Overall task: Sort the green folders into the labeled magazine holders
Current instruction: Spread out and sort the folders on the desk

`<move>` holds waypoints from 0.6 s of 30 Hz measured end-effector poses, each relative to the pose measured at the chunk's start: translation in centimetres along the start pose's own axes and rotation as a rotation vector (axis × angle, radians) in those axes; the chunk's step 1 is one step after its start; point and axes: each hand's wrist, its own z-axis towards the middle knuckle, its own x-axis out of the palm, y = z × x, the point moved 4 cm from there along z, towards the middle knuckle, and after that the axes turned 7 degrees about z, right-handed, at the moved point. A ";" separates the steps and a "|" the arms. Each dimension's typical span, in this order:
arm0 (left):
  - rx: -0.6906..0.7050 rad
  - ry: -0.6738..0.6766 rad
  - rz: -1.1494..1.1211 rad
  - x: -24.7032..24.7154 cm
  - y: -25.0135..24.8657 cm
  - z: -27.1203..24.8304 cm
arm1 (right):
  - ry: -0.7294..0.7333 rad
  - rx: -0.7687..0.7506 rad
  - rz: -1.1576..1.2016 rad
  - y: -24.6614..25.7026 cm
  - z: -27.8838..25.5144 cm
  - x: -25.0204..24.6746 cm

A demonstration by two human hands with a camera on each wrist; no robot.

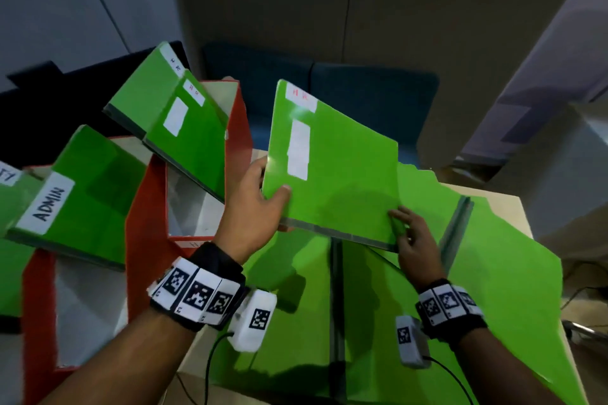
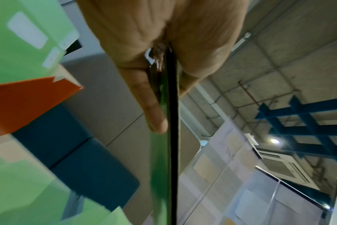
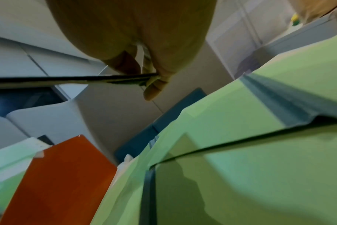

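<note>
Grey walls and a blue sofa point(image 1: 362, 99) stand behind my pale surface point(image 1: 506, 207), where more green folders point(image 1: 460, 289) lie spread. I hold one green folder point(image 1: 332, 171) raised, left hand point(image 1: 253, 204) pinching its left edge, right hand point(image 1: 414, 240) its lower corner, probably to read its label point(image 1: 301, 97) before choosing among the red magazine holders point(image 1: 240, 128).

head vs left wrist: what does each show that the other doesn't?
Only head: the right hand pinching the held folder's lower right corner, the ADMIN folder standing in a red holder, and more green folders on the table.

Only left wrist: the held folder edge-on, the thumb flat on one face and the fingers behind it.

Both: the left hand gripping that folder, and a red holder with folders in it.
</note>
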 end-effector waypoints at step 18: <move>0.494 -0.328 0.527 -15.2 -9.2 1.2 | 0.383 -0.312 0.354 20.4 6.8 22.1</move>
